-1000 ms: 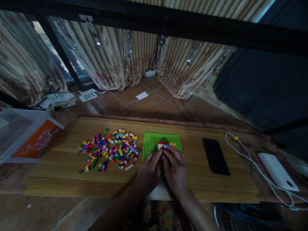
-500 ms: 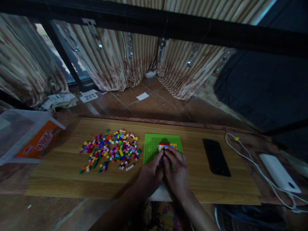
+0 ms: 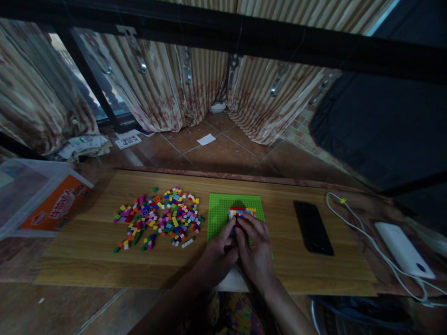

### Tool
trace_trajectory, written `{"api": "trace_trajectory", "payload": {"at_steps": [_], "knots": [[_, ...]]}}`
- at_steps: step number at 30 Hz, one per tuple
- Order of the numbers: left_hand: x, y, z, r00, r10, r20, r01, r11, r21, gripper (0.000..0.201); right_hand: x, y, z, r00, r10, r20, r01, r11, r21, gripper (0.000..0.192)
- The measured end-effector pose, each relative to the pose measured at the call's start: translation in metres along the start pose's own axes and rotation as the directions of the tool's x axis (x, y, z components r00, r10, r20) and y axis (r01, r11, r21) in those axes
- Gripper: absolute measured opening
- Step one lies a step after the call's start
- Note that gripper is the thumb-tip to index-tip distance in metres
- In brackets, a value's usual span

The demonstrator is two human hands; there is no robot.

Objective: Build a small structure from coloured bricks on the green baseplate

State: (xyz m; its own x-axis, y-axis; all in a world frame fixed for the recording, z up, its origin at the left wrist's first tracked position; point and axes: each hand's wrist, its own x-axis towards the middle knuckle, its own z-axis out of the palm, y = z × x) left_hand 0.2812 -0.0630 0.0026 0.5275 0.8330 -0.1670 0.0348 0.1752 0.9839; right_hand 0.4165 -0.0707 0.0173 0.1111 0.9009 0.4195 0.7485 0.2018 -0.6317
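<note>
A green studded baseplate (image 3: 216,209) lies on the wooden board in front of me. On it stands a small build of toy bricks (image 3: 244,212), with red, yellow, white and blue showing along its far side. My left hand (image 3: 220,251) comes to the build's near side from the left, its thumb and fingers closed together. My right hand (image 3: 257,239) arches over the build's near right part, fingers bent and fingertips close to the left ones. Whatever lies between the fingertips is hidden by the hands, as is the near part of the build.
Loose toy bricks (image 3: 176,218) are spread left of the baseplate, with a long white brick (image 3: 187,243) nearest it. A clear plastic box (image 3: 52,170) with an orange label stands far left. Right are a black phone (image 3: 313,228), a white power bank (image 3: 405,250) and a white cable (image 3: 363,231).
The fingers have shifted very slightly at the build, with the left hand's fingers a little more curled. The whole view has slid marginally; the bricks and baseplate stay where they were.
</note>
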Motion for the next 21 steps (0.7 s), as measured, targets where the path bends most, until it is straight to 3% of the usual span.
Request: {"api": "trace_trajectory", "payload": {"at_steps": [5,13,21], "knots": [[-0.0007,0.0018,0.0026,1.0,-0.025,0.004,0.025,0.997,-0.077,0.078,-0.0008,0.0007,-0.0008,1.0,-0.014,0.011,0.014,1.0,0.011,0.027],[0.0031,-0.0059,0.0043,0.989,0.114,-0.094,-0.072,0.925,0.374,0.067,-0.0026,0.0051,0.0034,0.998,-0.057,0.009,0.058,0.996,-0.068,0.028],[-0.0035,-0.0018,0.0032,0.982,0.108,-0.155,-0.027,0.891,0.453,0.061,-0.0046,0.0073,0.0039,0.995,-0.098,-0.001,0.096,0.982,-0.165,0.03]]}}
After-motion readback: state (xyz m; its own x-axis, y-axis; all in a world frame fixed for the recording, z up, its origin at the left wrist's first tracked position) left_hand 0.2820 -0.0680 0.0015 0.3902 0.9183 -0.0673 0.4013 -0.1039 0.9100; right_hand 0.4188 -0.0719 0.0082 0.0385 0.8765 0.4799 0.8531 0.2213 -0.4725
